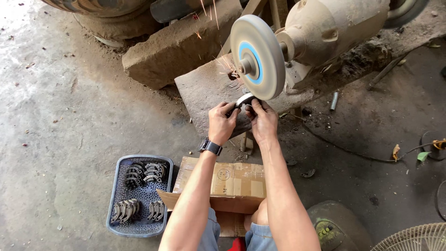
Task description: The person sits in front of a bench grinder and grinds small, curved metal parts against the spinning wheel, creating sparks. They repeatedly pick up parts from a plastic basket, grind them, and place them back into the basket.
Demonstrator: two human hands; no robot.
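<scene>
My left hand (222, 122) and my right hand (263, 120) together grip a small curved metal part (245, 99). They press it against the lower edge of a grey grinding wheel (257, 56) with a blue centre. Orange sparks (210, 11) fly up and to the left of the wheel. A dusty motor (332, 25) sits to the right of the wheel and carries it. My left wrist bears a dark watch (210, 146).
A blue perforated basket (117, 195) at the lower left holds several curved metal parts (144, 172). A taped cardboard box (234, 181) sits between my knees. Stone blocks (181, 44) lie behind the grinder. A wire fan guard (413, 238) shows at the lower right.
</scene>
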